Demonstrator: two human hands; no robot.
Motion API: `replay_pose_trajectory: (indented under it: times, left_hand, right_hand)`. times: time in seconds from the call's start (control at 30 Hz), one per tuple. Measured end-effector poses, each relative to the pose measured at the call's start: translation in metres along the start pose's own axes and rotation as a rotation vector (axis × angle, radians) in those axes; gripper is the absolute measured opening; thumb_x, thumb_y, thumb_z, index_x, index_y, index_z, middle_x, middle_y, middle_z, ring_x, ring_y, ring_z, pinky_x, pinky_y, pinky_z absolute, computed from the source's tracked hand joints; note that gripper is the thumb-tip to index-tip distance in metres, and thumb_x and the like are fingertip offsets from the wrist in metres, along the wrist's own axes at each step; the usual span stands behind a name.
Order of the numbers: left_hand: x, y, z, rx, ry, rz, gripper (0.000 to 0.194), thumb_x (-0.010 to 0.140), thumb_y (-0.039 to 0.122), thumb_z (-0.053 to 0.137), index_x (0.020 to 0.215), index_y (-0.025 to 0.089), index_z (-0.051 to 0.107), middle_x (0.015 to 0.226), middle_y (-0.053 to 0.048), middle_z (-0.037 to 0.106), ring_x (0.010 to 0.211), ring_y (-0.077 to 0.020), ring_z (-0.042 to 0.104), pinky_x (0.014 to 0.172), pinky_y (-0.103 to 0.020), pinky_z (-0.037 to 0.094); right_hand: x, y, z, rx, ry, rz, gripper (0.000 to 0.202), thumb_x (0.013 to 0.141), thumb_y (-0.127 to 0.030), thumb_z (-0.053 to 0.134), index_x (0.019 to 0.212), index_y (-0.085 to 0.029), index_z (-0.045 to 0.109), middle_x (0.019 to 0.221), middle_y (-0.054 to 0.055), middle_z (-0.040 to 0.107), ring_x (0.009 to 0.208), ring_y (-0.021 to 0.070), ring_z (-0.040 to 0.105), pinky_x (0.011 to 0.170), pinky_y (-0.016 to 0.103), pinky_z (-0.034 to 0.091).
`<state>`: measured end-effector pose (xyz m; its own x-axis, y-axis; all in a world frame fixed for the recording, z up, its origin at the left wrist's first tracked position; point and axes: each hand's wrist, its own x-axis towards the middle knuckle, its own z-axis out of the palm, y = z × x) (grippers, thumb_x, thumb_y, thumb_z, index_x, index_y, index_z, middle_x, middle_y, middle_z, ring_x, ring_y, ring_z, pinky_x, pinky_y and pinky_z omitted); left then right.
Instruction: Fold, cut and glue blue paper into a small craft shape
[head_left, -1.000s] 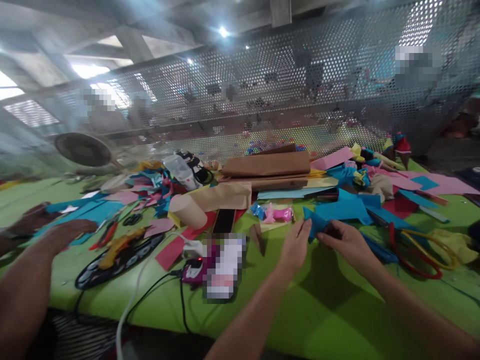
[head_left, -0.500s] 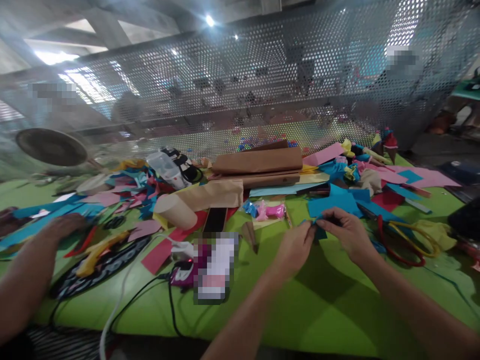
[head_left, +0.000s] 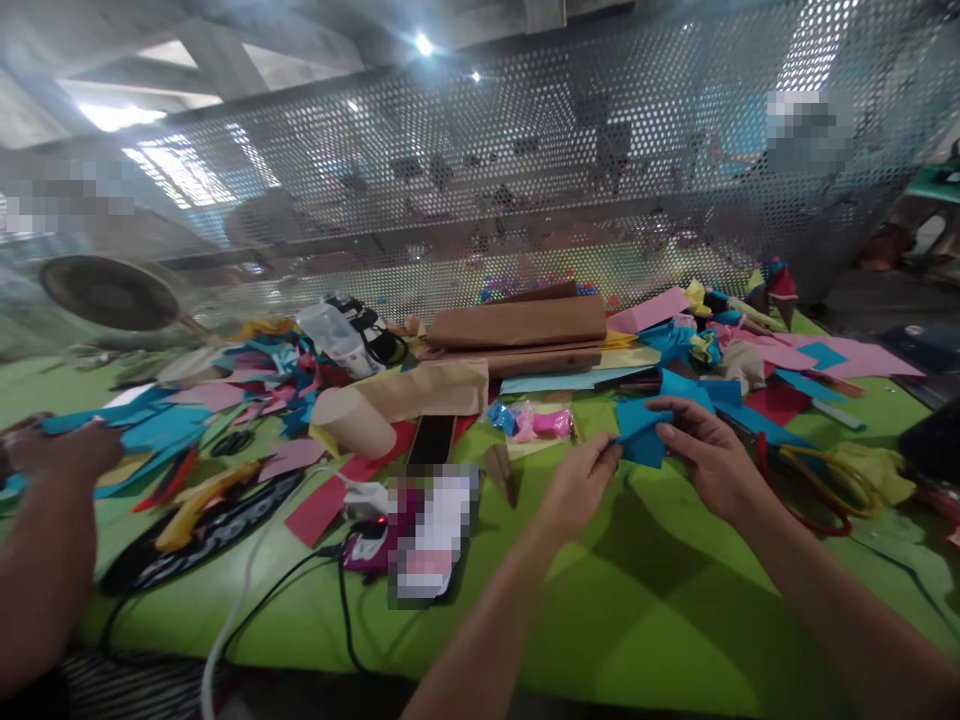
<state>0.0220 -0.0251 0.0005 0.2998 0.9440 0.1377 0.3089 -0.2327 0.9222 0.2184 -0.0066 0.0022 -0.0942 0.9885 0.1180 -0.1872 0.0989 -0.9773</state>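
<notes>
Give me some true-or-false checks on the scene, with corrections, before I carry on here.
1. The left grip and right grip both hold the blue piece. True.
2. The brown cone is to the left of the left grip. True.
3. The right grip holds the brown cone. False: it holds the blue piece.
4. Another person's forearm shows at the left. True.
5. The surface under the wearer's arms is red. False: the table is green.
</notes>
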Motion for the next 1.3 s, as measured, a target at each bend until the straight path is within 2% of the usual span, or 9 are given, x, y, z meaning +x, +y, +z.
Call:
replay_pose_trajectory:
  times: [0.1,0.2,0.57,0.73,0.9,1.03,1.3]
  left_hand:
    - [0.0005,0.0006,-0.0055,-0.034,-0.070,-0.019,0.031,0.100,0.041,0.044,0.077,0.020,0.047,0.068,0.003,0.046,0.064,-0.0133,0.042,0.061,-0.028,0.029]
    - [0.0003,0.0020,-0.0083,-0.045,-0.101,-0.023,0.032,0.100,0.042,0.044,0.078,0.020,0.048,0.068,0.002,0.046,0.063,-0.0132,0.042,0.060,-0.027,0.029]
    - [-0.0004,0.0003,-0.0090,-0.069,-0.092,-0.008,0.036,0.101,0.045,0.042,0.076,0.020,0.050,0.067,0.002,0.046,0.063,-0.0138,0.042,0.061,-0.028,0.029]
    - [-0.0021,0.0022,-0.0066,0.020,-0.013,0.020,0.031,0.101,0.042,0.046,0.085,0.019,0.060,0.071,0.000,0.051,0.065,-0.0145,0.043,0.061,-0.028,0.030]
    - [-0.0016,0.0065,-0.0058,-0.174,0.005,-0.024,0.025,0.093,0.035,0.060,0.108,0.016,0.065,0.083,-0.004,0.067,0.070,-0.0147,0.054,0.065,-0.026,0.040]
    - [-0.0008,0.0060,-0.0046,-0.259,0.017,-0.059,0.024,0.092,0.032,0.060,0.107,0.015,0.066,0.085,-0.006,0.072,0.061,-0.0113,0.050,0.059,-0.024,0.040]
    - [0.0003,0.0011,-0.0029,-0.331,0.022,-0.044,0.021,0.092,0.032,0.060,0.101,0.014,0.067,0.087,-0.007,0.075,0.055,-0.0079,0.049,0.054,-0.021,0.040]
  right_hand:
    - [-0.0005,-0.0021,-0.0018,-0.018,-0.058,0.028,0.031,0.078,-0.046,0.081,0.100,-0.025,0.073,0.079,-0.001,0.059,0.064,0.0130,0.050,0.058,0.027,0.040]
    - [0.0001,-0.0024,-0.0022,-0.012,-0.062,0.021,0.030,0.077,-0.046,0.081,0.097,-0.025,0.072,0.080,-0.001,0.060,0.064,0.0128,0.049,0.057,0.027,0.040]
    - [-0.0012,0.0023,0.0006,-0.020,-0.065,0.011,0.027,0.081,-0.046,0.077,0.099,-0.027,0.071,0.081,-0.001,0.059,0.066,0.0135,0.050,0.060,0.027,0.043]
    - [-0.0007,0.0003,0.0025,-0.154,-0.044,0.012,0.030,0.078,-0.048,0.079,0.095,-0.023,0.074,0.077,0.000,0.063,0.068,0.0153,0.052,0.060,0.028,0.042]
    - [0.0014,-0.0001,-0.0007,-0.140,0.043,-0.020,0.032,0.075,-0.049,0.081,0.092,-0.023,0.076,0.072,0.000,0.062,0.063,0.0148,0.050,0.055,0.028,0.039]
    - [0.0015,0.0017,-0.0008,-0.120,0.069,-0.041,0.030,0.075,-0.046,0.082,0.093,-0.023,0.076,0.074,0.000,0.063,0.065,0.0145,0.050,0.055,0.027,0.038]
    - [-0.0002,-0.0004,0.0009,-0.110,0.083,-0.026,0.029,0.073,-0.046,0.084,0.092,-0.024,0.077,0.072,0.000,0.063,0.064,0.0142,0.049,0.054,0.027,0.035]
